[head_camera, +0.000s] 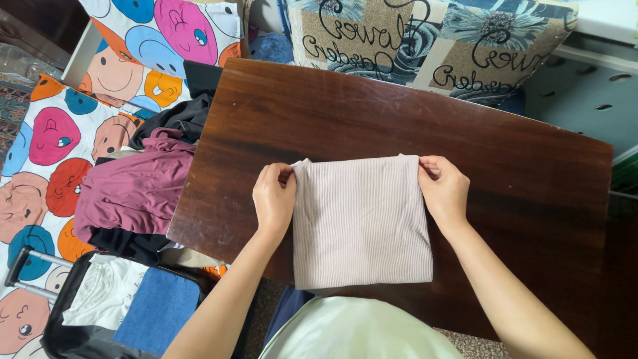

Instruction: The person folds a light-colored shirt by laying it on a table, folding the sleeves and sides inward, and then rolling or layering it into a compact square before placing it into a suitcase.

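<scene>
Left hand (274, 197) and right hand (444, 188) are pinching the far corners of a folded beige ribbed cloth (362, 223) lying flat on the dark wooden table (518, 173); a maroon garment (133, 193) is lying beyond the left fingers, nothing blocking

A: How is the scene lit?

B: Soft, even daylight is seen throughout; no hard shadows are cast. A pale sheen is spread across the far part of the table (399, 119), and fine scratches are shown up by it there.

A: And the dark areas?

B: The right near corner is left dim. A faint shadow is thrown on the wood just under the cloth (362, 219) at its near edge.

A: Is anything blurred?

B: The cloth's ribbing is rendered sharply. Slight bending of straight lines is noticed toward the edges, and the pale fabric at the near edge is a little soft.
</scene>
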